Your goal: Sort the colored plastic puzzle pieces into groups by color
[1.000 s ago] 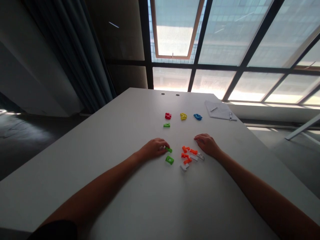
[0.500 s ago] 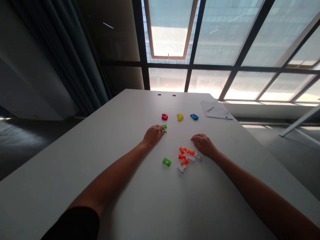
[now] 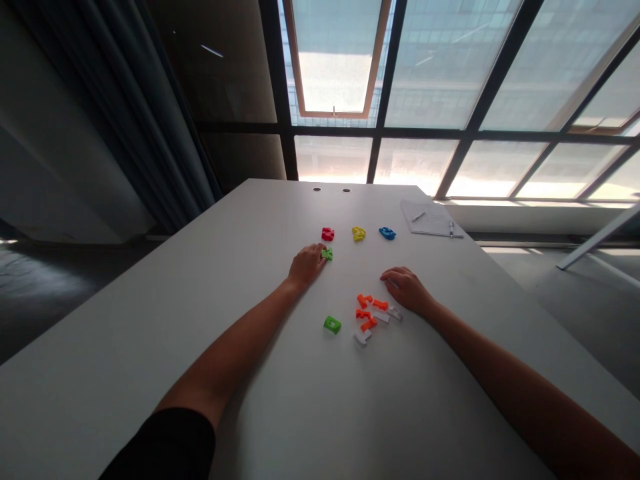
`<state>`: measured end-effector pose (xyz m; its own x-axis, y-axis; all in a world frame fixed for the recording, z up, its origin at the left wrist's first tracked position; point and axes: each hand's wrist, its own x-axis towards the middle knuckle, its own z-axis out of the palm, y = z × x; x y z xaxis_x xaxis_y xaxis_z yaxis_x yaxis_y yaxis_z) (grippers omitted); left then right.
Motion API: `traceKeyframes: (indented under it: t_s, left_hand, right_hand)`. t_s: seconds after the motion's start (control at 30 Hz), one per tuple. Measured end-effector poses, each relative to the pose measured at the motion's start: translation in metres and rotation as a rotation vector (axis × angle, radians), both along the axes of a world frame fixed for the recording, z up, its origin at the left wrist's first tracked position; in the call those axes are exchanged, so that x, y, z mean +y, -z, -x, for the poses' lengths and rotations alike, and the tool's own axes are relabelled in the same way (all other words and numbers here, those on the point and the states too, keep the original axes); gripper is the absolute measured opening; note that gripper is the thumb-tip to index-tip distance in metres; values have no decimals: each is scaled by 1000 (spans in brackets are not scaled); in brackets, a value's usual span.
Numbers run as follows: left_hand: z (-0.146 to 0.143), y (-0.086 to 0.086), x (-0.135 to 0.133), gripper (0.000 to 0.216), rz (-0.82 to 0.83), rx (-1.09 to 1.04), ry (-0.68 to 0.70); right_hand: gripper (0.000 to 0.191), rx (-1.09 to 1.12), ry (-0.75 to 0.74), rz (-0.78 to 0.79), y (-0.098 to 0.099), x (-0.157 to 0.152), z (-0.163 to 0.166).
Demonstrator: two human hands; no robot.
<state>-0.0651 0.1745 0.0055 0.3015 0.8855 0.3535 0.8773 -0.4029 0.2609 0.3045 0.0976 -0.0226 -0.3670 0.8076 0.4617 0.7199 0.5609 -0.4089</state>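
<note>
My left hand [image 3: 306, 265] is closed on a small green plastic piece [image 3: 327, 254], gripping its left side close to the tabletop. Just beyond that piece lies a red plastic piece [image 3: 327, 234]. My right hand [image 3: 406, 287] rests on the table with its fingers loosely stretched out and nothing in them. Below and left of it is a loose cluster of orange plastic pieces [image 3: 369, 324] and white plastic pieces [image 3: 381, 318]. Apart from this cluster, to its left, sits another green piece [image 3: 332, 325] with a hole in it.
A yellow piece [image 3: 359, 233] and a blue piece [image 3: 387, 233] stand in a row with the red one. Paper [image 3: 430, 217] with pens on it lies at the white table's [image 3: 280, 220] far right edge. Windows rise behind the table.
My left hand has moved slightly away from me with the green piece, bringing it nearer the red one. My right hand stays in place. The view has shifted slightly.
</note>
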Motion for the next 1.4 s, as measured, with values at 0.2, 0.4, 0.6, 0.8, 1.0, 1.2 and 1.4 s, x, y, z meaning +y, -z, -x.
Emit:
traceKeyframes:
  t_s: [0.2, 0.4, 0.6, 0.8, 1.0, 1.2, 1.4]
  left_hand:
    - [-4, -1, -3, 31, 11, 0, -30]
    - [-6, -1, -3, 37, -37, -13, -50]
    - [-5, 4, 5, 21, -45, -11, -20]
    - [-7, 4, 7, 19, -9, -35, -28]
    - [-7, 2, 4, 36, -23, -32, -21]
    - [-6, 5, 6, 43, -20, -24, 18]
    - [-5, 8, 8, 44, -56, -56, 34]
  right_hand:
    - [22, 4, -4, -1, 0, 0, 0]
    - [22, -2, 8, -11, 1, 1, 0]
    - [22, 16, 11, -11, 1, 1, 1]
    - [23, 5, 6, -8, 2, 2, 0]
    - [23, 5, 8, -1, 2, 2, 0]
    - [23, 5, 1, 4, 1, 1, -1]
    - [22, 14, -13, -30, 6, 4, -4]
